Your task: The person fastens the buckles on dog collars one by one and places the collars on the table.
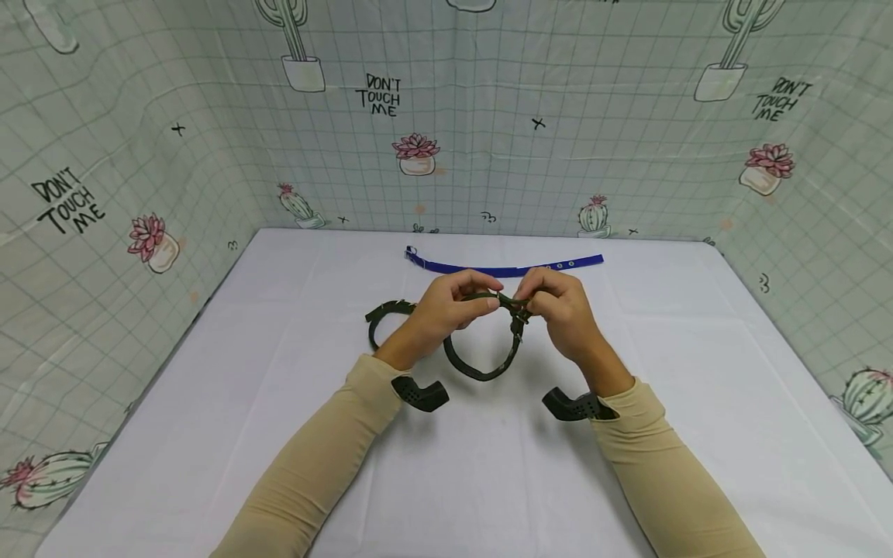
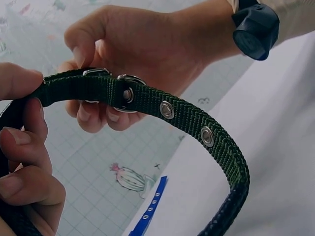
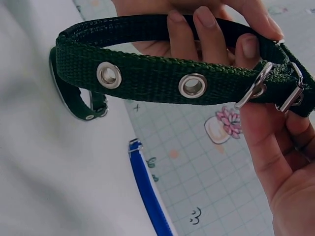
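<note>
A dark green webbing collar (image 1: 480,375) with metal eyelets hangs as a loop between both hands above the table. My left hand (image 1: 453,304) pinches the strap from the left, thumb against fingers, as the left wrist view also shows. On the other side my right hand (image 1: 561,310) pinches the collar close to its metal buckle (image 3: 257,88). The strap passes through this buckle, and a second metal loop (image 3: 291,94) sits beside it. Two bare eyelets, one of them a silver eyelet (image 3: 192,86), show along the strap. Fingers cover part of the strap end.
Another green collar (image 1: 374,325) lies looped on the white table, partly hidden behind the left wrist. A blue collar (image 1: 488,272) with eyelets lies stretched out beyond the hands. Patterned cloth walls (image 1: 488,178) stand at the back and sides. Each wrist carries a black camera mount (image 1: 427,395).
</note>
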A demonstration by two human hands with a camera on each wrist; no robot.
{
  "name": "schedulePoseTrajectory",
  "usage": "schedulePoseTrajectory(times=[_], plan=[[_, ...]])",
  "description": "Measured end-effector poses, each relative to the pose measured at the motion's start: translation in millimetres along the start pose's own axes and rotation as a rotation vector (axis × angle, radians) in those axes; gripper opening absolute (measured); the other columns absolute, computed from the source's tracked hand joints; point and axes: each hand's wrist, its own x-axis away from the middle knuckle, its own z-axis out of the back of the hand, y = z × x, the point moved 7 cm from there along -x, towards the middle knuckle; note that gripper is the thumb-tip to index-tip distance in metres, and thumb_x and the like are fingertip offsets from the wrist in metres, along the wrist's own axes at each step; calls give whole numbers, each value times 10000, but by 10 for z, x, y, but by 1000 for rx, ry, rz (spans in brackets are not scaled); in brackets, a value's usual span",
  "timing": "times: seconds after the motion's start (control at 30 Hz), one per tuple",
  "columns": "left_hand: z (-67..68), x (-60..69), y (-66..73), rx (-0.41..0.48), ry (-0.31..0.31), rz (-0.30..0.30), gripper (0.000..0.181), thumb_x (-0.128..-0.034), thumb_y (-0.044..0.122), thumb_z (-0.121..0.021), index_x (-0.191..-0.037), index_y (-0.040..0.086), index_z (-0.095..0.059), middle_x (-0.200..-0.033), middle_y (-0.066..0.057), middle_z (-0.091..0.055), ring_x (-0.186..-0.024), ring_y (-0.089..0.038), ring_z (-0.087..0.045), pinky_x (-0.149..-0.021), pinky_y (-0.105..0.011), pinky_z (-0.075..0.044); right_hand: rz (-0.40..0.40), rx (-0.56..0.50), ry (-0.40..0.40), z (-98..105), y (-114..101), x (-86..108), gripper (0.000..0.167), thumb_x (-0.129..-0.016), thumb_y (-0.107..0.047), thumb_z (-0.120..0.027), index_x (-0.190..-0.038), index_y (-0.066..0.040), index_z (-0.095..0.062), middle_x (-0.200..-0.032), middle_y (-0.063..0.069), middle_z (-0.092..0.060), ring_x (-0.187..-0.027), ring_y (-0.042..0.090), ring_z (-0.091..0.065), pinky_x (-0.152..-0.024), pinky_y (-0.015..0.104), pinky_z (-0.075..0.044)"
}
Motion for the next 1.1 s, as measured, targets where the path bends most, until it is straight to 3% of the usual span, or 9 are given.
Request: schedulePoseTrajectory(times=[0.13, 0.4, 0.57, 0.7, 0.93, 1.1], plan=[[2, 8, 12, -21, 0, -16, 329, -955, 162, -678, -1240, 0, -653, -895, -17, -620, -569, -154, -356, -526, -264, -320, -9, 46, 0, 1, 5, -1, 181, -830, 85, -441, -812, 59, -619, -821, 166, -566, -738, 213, -575, -670, 308, -538], [11, 19, 32, -28, -7, -26, 302, -957, 155, -682, -1241, 50, -676, -768, -21, -541, -567, -166, -354, -525, -271, -309, -32, 89, 2, -12, 19, -11, 162, -836, 76, -453, -851, 64, -614, -839, 149, -581, -753, 212, -591, -693, 312, -532], [17, 3, 27, -3, 10, -22, 271, -970, 148, -668, -1219, 41, -671, -849, -101, -617, -567, -160, -373, -525, -261, -320, -60, 95, 9, -2, 43, -6, 163, -846, 78, -471, -901, 76, -625, -869, 125, -606, -784, 190, -604, -730, 294, -521], [25, -13, 18, 24, 48, -13, 223, -978, 178, -659, -1162, 52, -669, -911, -88, -672, -579, -145, -397, -529, -249, -330, -70, 106, 10, 7, 48, 1, 147, -876, 64, -514, -955, 80, -637, -896, 105, -624, -808, 172, -619, -751, 276, -527], [34, -15, 35, 29, 89, -15, 194, -981, 183, -646, -1105, 34, -662, -902, -85, -699, -576, -147, -407, -532, -251, -335, -72, 64, -28, -28, 40, 7, 165, -938, 5, -586, -1069, 99, -621, -935, 99, -643, -829, 177, -635, -754, 279, -530], [-8, 0, 69, 18, 70, -20, 195, -978, 177, -645, -1089, 19, -672, -825, -115, -661, -589, -165, -452, -545, -274, -369, -88, 23, -88, -103, 33, 5, 222, -973, -49, -617, -1162, 67, -610, -963, 127, -638, -774, 224, -621, -675, 308, -542]])
